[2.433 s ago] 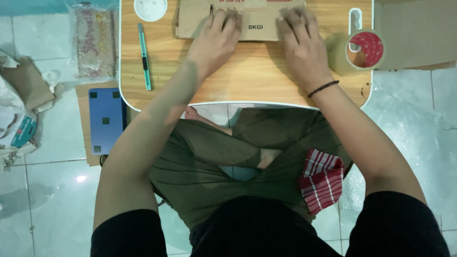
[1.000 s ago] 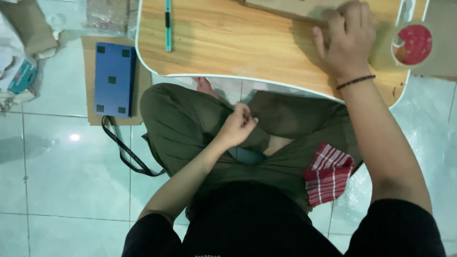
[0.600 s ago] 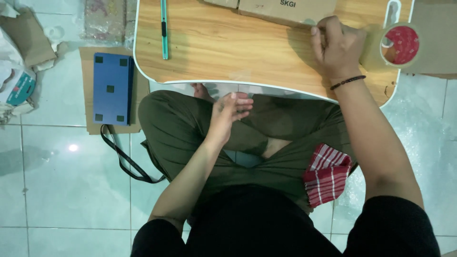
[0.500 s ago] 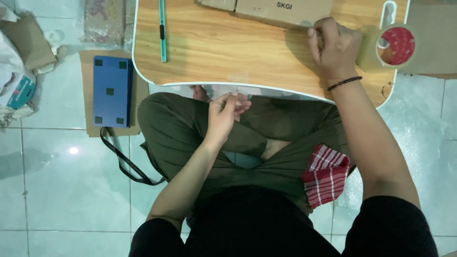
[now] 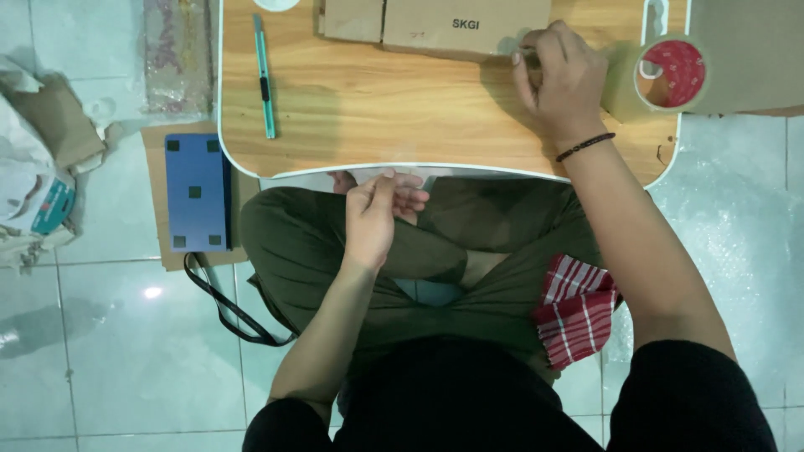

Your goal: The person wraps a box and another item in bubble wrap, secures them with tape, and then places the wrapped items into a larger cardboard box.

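Pressing down at the near right corner of the flat cardboard box (image 5: 465,27), my right hand (image 5: 559,79) sits on the wooden lap table (image 5: 377,109) with its fingers curled inward, their tips touching the box's near edge. Whether something small is pinched between those fingers I cannot tell; they hide that spot. A dark beaded band circles the wrist. The box lies along the far edge of the table, running left from my right hand, and a smaller piece of cardboard (image 5: 352,18) sits just beside its left end.

My left hand (image 5: 373,219) is off the table altogether, down in my lap just under the table's near white rim, well apart from the box. Its fingers are loosely gathered, thumb against fingertips, and they seem to hold nothing, resting by my bare foot on my olive-green trousers.

To the right of my right hand, near the table's right end, stands a roll of tape with a red core (image 5: 670,74), close to the hand but not touching it. A teal utility knife (image 5: 265,75) lies on the left part of the table, pointing away from me, well apart from both hands. On the tiled floor to my left lies a blue rectangular device (image 5: 197,191) on a scrap of brown cardboard, with a black strap (image 5: 230,305) looping from beneath it. A red-and-white checked cloth (image 5: 578,310) rests against my right thigh.
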